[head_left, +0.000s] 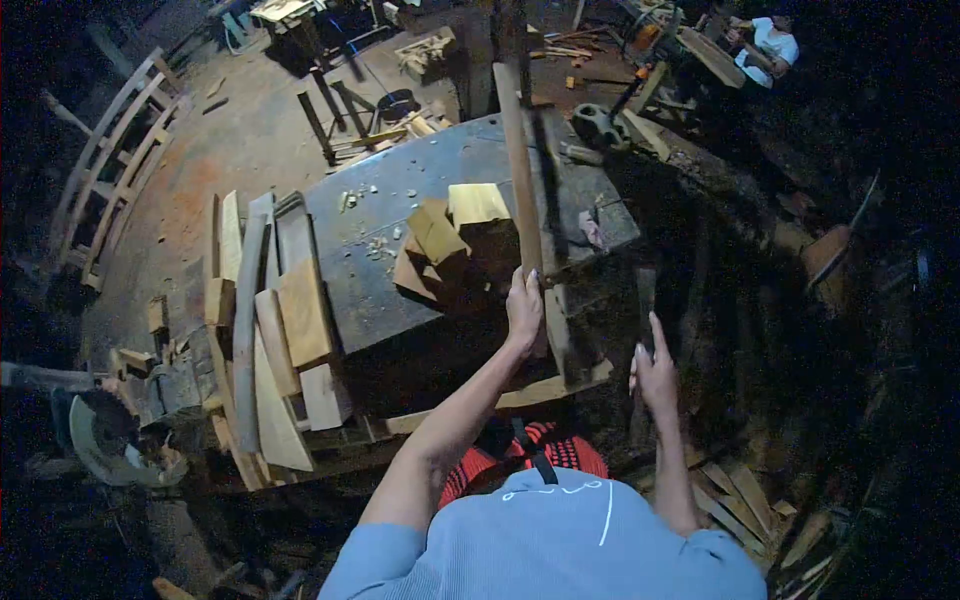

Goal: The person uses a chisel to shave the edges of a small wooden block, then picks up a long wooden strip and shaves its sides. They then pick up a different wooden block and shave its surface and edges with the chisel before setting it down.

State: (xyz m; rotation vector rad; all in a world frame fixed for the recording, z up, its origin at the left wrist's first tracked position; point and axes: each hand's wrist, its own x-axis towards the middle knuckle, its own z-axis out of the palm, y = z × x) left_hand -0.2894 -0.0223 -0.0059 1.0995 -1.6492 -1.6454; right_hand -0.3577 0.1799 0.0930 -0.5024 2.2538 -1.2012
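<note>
My left hand [524,308] is closed round the lower end of a long, narrow wooden strip [518,160], which rises away from me over the workbench [390,290]. To its right, my right hand [655,378] grips a dark, flat, elongated piece [646,290] with the index finger stretched along it. Deep shadow hides what kind of thing that is. Left of the strip, a pale wooden block [478,203] and a brown block [437,232] are grouped on the bench top. Wood shavings [378,246] lie scattered beside them.
Several boards [300,310] lean along the bench's left side. A circular blade [100,440] is at the far left. A curved wooden frame [110,170] lies on the floor. Wood offcuts [740,500] lie at lower right. Another person [768,50] works at the upper right.
</note>
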